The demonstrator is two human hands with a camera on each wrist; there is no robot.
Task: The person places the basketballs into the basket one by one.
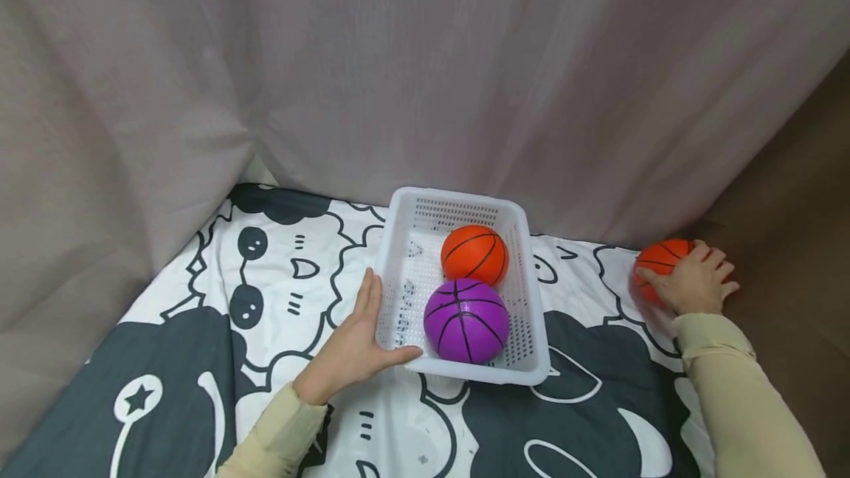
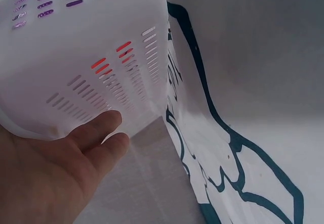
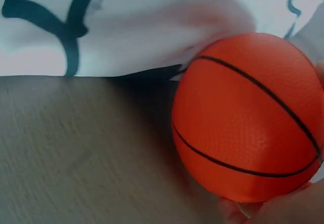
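A white plastic basket [image 1: 534,349] with slotted walls holds a purple ball [image 1: 467,321] with black lines and an orange toy basketball [image 1: 474,255] behind it. My left hand [image 1: 352,349] rests at the basket's left front corner, fingers straight along the outer wall and thumb at the front rim. In the left wrist view the fingertips [image 2: 109,123] lie against the slotted side. Far to the right, my right hand [image 1: 697,282] grips a second orange basketball [image 3: 248,118] from above, its fingers spread round it.
Black-and-white cartoon-print cloth [image 1: 285,323] covers the surface under the basket. A grey curtain [image 1: 398,72] hangs right behind it, and a brown panel [image 1: 790,242] stands along the right side, close to the right hand.
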